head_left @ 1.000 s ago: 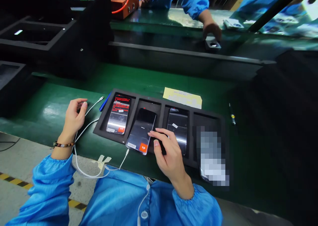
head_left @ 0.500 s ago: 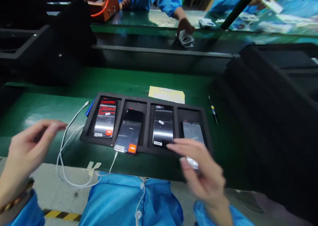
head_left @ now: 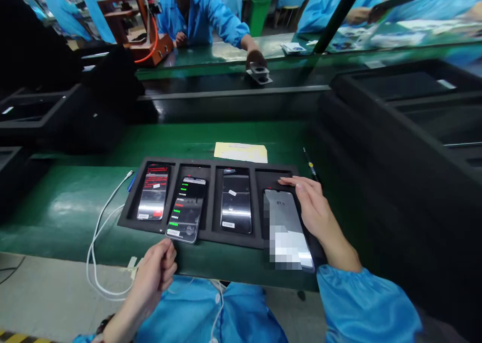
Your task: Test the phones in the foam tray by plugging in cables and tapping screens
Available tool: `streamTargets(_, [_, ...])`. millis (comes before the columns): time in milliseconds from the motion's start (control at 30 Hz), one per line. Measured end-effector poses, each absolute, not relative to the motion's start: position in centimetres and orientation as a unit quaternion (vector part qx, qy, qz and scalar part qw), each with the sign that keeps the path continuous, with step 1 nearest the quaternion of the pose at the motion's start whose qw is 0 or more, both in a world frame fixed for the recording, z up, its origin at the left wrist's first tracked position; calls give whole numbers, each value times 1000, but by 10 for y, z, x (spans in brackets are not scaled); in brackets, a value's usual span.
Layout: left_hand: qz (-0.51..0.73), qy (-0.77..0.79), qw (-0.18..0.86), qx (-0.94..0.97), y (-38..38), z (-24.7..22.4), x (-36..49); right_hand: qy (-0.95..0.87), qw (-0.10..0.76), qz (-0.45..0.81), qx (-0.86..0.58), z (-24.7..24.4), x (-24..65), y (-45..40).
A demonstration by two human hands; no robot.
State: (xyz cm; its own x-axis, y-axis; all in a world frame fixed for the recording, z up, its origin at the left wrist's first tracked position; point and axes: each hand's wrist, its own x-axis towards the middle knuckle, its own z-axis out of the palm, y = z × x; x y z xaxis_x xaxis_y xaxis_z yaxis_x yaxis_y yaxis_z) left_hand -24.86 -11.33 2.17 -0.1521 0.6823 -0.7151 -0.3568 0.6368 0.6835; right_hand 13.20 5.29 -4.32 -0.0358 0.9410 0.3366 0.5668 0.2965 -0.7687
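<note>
A black foam tray (head_left: 205,164) lies on the green bench with a phone at each of its compartments. My left hand (head_left: 154,270) is closed at the lower left corner of the second phone (head_left: 186,210), whose screen shows a list of coloured text lines. What its fingers pinch is hidden. My right hand (head_left: 318,210) is open, fingers stretched over the upper right of the tray beside the fourth phone (head_left: 284,217), whose screen is lit grey. That phone overhangs the tray's front edge. The first phone (head_left: 153,192) shows red text; the third phone (head_left: 236,202) is dark with labels.
A white cable (head_left: 91,252) loops at the left and runs behind my left hand. A yellow paper slip (head_left: 241,152) lies behind the tray, and a pen (head_left: 309,163) to its right. Black foam trays (head_left: 376,127) are stacked at right. Across the bench a co-worker's hand (head_left: 256,58) holds grey-white pieces.
My left hand has come in from the left to the second phone and closed. My right hand has moved up beside the fourth phone. The second phone's screen now shows a text list.
</note>
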Motion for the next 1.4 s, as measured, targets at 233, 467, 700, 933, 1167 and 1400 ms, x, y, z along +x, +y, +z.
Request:
streamTargets(233, [297, 530, 764, 218, -129, 18, -172, -685, 440, 242, -527, -41, 129, 49])
streamTargets(467, [277, 416, 816, 290, -112, -1, -89, -683, 442, 255, -523, -30, 122, 46])
streamTargets(700, [308, 421, 820, 235, -111, -1, -74, -695, 431, 250, -518, -25, 122, 44])
streamTargets(933, [356, 441, 812, 141, -109, 11, -64, -701, 424, 240, -521, -16, 120, 39])
streamTargets(1167, [342, 443, 823, 94, -99, 19, -66, -705, 408, 240, -528, -13, 118, 40])
streamTargets(1400, [353, 439, 821, 94, -97, 20, -63, -691, 416, 252, -535, -16, 118, 39])
